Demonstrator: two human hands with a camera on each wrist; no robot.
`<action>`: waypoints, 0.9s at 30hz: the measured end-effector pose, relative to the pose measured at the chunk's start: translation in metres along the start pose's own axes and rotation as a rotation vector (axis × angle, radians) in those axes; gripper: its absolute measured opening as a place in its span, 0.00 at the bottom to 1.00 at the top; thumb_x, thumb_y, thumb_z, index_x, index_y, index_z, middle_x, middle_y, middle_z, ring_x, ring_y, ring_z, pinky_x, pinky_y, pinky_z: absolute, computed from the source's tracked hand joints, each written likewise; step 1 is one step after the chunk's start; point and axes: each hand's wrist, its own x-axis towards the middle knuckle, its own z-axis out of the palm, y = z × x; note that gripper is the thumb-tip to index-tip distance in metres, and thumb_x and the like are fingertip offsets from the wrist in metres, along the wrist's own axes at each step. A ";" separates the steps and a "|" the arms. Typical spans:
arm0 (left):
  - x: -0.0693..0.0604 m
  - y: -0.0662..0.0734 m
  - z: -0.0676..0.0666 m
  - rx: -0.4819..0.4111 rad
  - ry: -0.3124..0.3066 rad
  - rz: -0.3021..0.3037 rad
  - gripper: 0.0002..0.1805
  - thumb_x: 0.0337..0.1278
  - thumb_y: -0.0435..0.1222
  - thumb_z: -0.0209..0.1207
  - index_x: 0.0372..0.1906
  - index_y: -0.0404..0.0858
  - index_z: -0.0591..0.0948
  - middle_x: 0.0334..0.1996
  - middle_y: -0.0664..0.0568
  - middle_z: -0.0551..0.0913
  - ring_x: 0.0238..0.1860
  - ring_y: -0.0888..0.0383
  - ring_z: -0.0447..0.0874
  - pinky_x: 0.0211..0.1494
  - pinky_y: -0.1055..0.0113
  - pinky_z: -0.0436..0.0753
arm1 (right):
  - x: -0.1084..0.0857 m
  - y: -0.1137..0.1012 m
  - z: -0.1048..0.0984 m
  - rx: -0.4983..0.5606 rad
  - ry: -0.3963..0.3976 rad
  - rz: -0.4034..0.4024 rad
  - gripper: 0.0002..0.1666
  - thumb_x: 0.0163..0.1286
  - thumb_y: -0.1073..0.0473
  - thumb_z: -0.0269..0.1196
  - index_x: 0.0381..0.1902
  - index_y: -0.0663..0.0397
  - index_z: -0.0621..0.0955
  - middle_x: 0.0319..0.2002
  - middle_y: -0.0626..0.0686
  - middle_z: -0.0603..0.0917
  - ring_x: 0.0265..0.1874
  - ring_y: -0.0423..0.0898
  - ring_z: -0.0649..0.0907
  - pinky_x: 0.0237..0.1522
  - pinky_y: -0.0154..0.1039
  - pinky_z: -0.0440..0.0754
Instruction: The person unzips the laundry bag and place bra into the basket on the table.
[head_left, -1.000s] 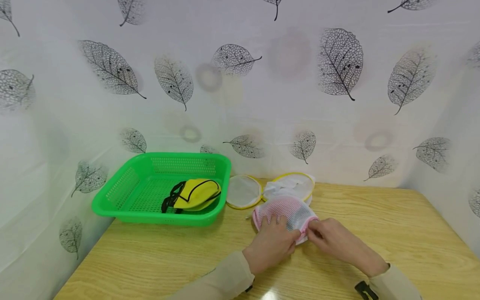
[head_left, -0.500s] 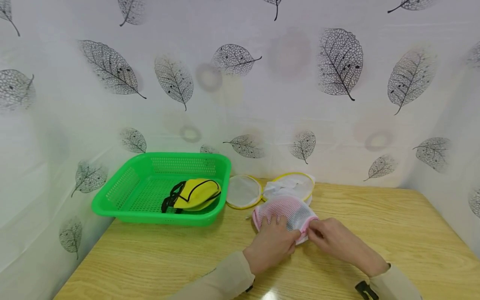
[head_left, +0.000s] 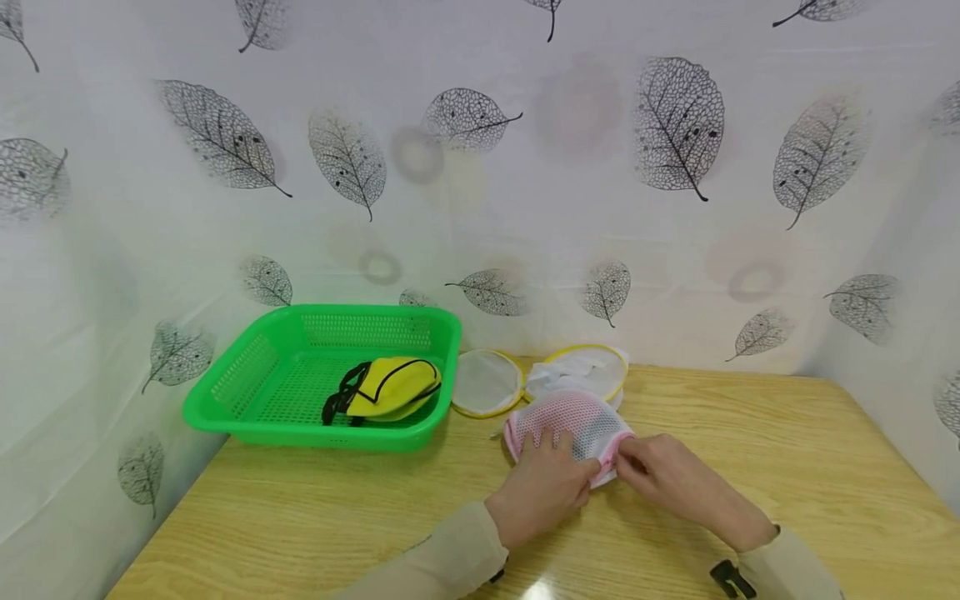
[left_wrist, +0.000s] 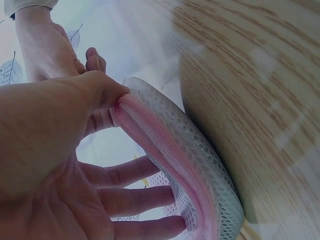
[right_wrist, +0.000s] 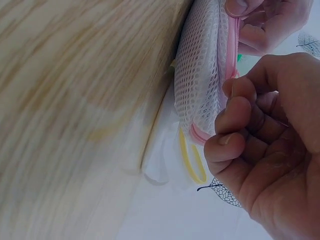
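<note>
A small mesh laundry bag [head_left: 562, 417] with a pink zipper edge [left_wrist: 167, 150] lies on the table, something pinkish and something dark grey showing through its mesh. My left hand [head_left: 538, 492] spreads its fingers over the bag. In the left wrist view, its thumb and index finger pinch the zipper edge. At the bag's right corner, my right hand [head_left: 671, 479] has curled fingers and pinches the zipper edge; the right wrist view shows these curled fingers [right_wrist: 232, 115] against the pink trim. Whether a zipper pull sits between them is hidden.
Left on the table stands a green plastic basket [head_left: 270, 437] holding a folded yellow cloth item [head_left: 393, 387] with black straps. Behind the bag lie yellow-rimmed mesh discs [head_left: 486, 383] with white fabric [head_left: 573, 375]. A leaf-printed curtain [head_left: 555, 208] closes off the table's back.
</note>
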 end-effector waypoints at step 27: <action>-0.001 -0.003 -0.004 -0.071 -0.009 0.002 0.09 0.73 0.54 0.55 0.47 0.58 0.81 0.40 0.52 0.82 0.42 0.54 0.83 0.33 0.65 0.85 | 0.004 -0.002 -0.005 -0.037 0.016 0.069 0.26 0.61 0.71 0.65 0.17 0.38 0.67 0.17 0.30 0.60 0.18 0.22 0.58 0.17 0.20 0.59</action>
